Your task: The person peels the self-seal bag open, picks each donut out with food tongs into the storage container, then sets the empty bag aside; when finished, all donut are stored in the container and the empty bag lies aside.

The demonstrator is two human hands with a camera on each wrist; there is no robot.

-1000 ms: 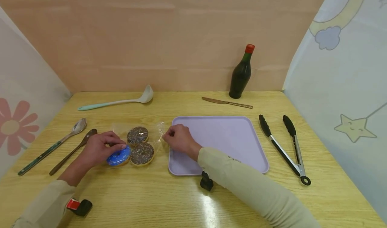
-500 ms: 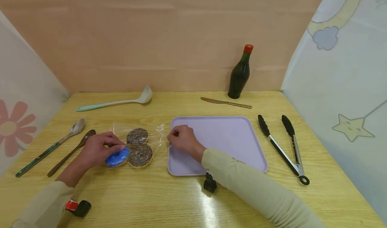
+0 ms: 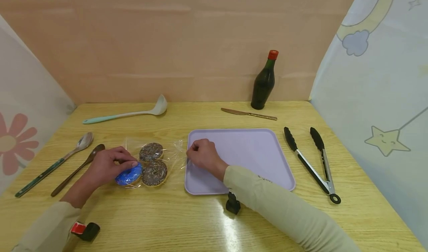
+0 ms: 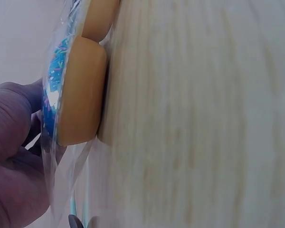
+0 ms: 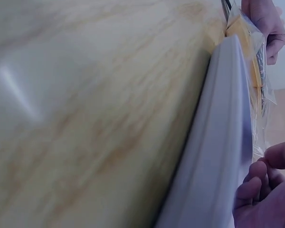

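Observation:
A clear plastic bag (image 3: 177,146) lies flat on the left half of the table in the head view. Inside it are a blue-iced doughnut (image 3: 129,175) and two dark doughnuts with sprinkles, the far one (image 3: 151,152) and the near one (image 3: 155,173). My left hand (image 3: 108,167) pinches the bag's film at the blue doughnut's upper left; its fingertips are partly hidden. With thumb and curled fingers, my right hand (image 3: 205,156) pinches the bag's right end, above the left rim of the lilac tray (image 3: 247,151). The right wrist view shows the film at the right thumb (image 5: 281,154).
Left of the bag lie a green-handled spoon (image 3: 53,167) and a wooden spoon (image 3: 78,170). A ladle (image 3: 133,113), a knife (image 3: 249,113) and a red-capped bottle (image 3: 263,84) are at the back. Spread tongs (image 3: 314,164) lie right of the tray.
My right hand has shifted slightly right, over the tray's edge, and the bag's right end is drawn out straighter. My left hand stays at the blue doughnut.

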